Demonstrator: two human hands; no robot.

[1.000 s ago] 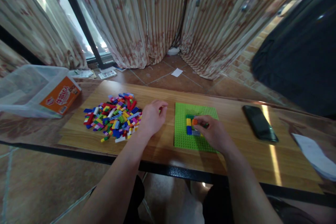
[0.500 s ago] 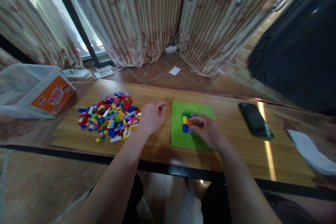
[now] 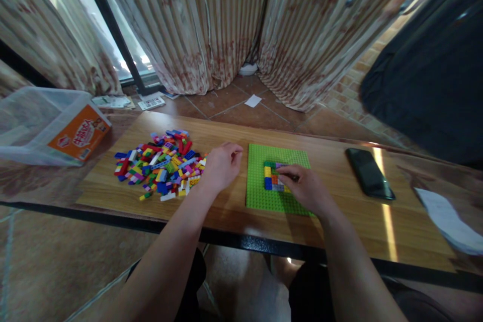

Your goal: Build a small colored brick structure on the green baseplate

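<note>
A green baseplate (image 3: 256, 196) lies on the wooden table in front of me. Toy bricks form a small block on it: a yellow brick (image 3: 267, 171) and a blue brick (image 3: 267, 183) line the left side, a dark green one the back, a grey one (image 3: 277, 187) the front, with orange (image 3: 274, 179) inside. My right hand (image 3: 304, 185) is over the block's right part, thumb and fingers closed at the bricks; whatever is between the fingertips is hidden. Left of the plate, my left hand (image 3: 222, 163) hovers with curled fingers, its contents unseen.
A pile of mixed bricks (image 3: 162, 166) spreads to the left. Beyond it stands a clear plastic box (image 3: 41, 126) with an orange label. A black phone (image 3: 369, 173) and white paper (image 3: 449, 219) lie to the right. Curtains (image 3: 234, 25) hang behind the table.
My right hand has shifted slightly right and back on the block, uncovering more of the orange and grey bricks. My left hand keeps its curled pose beside the plate.
</note>
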